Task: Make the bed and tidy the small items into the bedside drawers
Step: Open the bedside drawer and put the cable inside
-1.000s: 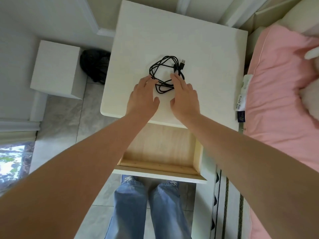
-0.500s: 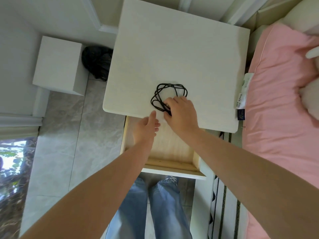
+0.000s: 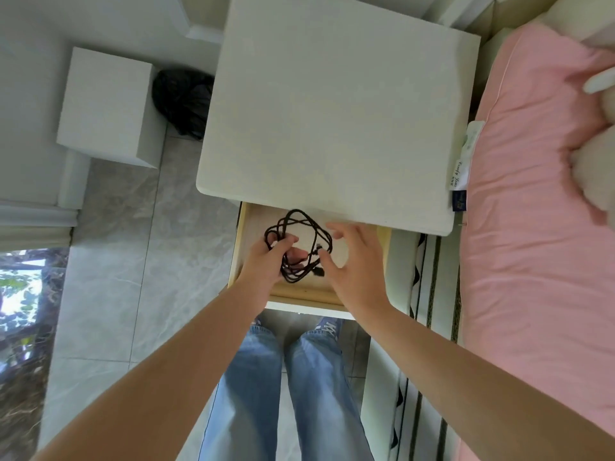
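Observation:
A coiled black cable [image 3: 301, 224] hangs over the open wooden drawer [image 3: 306, 292] of the white bedside table [image 3: 332, 111]. My left hand [image 3: 266, 264] holds the cable's lower loops from the left, fingers curled through them. To the right of the cable is my right hand [image 3: 352, 261], its fingers spread and touching the loops near the plug. The table top is bare. The bed with its pink cover [image 3: 532, 211] lies to the right.
A white box [image 3: 103, 104] stands on the floor at the left, with a black bag [image 3: 183, 101] between it and the table. My legs in jeans [image 3: 286, 387] stand right in front of the drawer. A striped bed edge [image 3: 429, 294] borders the drawer's right side.
The cable has come off the table top and down over the open drawer. My left hand has taken hold of it, and my right hand has opened beside it.

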Available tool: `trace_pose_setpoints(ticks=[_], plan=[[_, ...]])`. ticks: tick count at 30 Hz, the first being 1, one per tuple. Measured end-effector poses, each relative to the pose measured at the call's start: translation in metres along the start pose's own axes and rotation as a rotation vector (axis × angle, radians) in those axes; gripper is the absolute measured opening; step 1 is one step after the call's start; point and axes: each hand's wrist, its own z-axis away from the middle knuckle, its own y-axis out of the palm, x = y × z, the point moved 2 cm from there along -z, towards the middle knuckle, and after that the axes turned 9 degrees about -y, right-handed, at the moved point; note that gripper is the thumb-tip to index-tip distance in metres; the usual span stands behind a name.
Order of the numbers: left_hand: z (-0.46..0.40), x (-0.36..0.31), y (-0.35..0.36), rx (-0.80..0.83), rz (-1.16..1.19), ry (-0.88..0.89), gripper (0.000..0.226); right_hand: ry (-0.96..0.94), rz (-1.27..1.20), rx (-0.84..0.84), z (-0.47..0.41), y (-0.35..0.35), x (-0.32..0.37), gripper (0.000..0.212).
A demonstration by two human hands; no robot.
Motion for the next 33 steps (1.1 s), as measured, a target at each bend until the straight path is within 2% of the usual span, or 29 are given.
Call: trace_pose_setpoints(ticks=[2, 6, 8, 11, 13, 16, 19, 25, 29, 33], plan=[[0.000, 0.007, -0.007, 0.034, -0.116, -0.030, 0.010, 0.255, -0.156, 0.054, 0.004, 0.003, -0.010, 0.043], [-0.006, 0.018, -0.018, 0.088, -0.292, -0.061, 0.013, 0.742, -0.548, 0.397, 0.014, 0.033, -0.026, 0.053], [-0.010, 0.020, -0.019, 0.108, -0.313, -0.093, 0.019, 0.860, -0.643, 0.434, 0.018, 0.052, -0.033, 0.050], [-0.022, 0.019, -0.020, 0.085, -0.395, -0.084, 0.023, 0.993, -0.841, 0.353, 0.017, 0.069, -0.037, 0.034], [-0.033, 0.016, -0.022, 0.018, -0.407, -0.063, 0.028, 1.039, -0.913, 0.296, 0.011, 0.074, -0.038, 0.026], [-0.047, 0.012, -0.025, -0.087, -0.395, -0.026, 0.035, 1.063, -0.917, 0.199, 0.000, 0.080, -0.040, 0.026], [-0.060, 0.008, -0.027, -0.131, -0.402, -0.009, 0.027, 1.054, -0.921, 0.207, -0.008, 0.092, -0.045, 0.029], [-0.100, 0.011, -0.037, -0.147, -0.450, -0.025, 0.052, 1.069, -0.958, 0.297, -0.013, 0.129, -0.066, 0.038], [-0.119, 0.013, -0.039, -0.140, -0.474, -0.066, 0.055, 1.092, -0.895, 0.311, -0.010, 0.156, -0.079, 0.037], [-0.126, 0.016, -0.040, -0.115, -0.483, -0.099, 0.059, 1.105, -0.841, 0.287, -0.004, 0.171, -0.086, 0.049]])
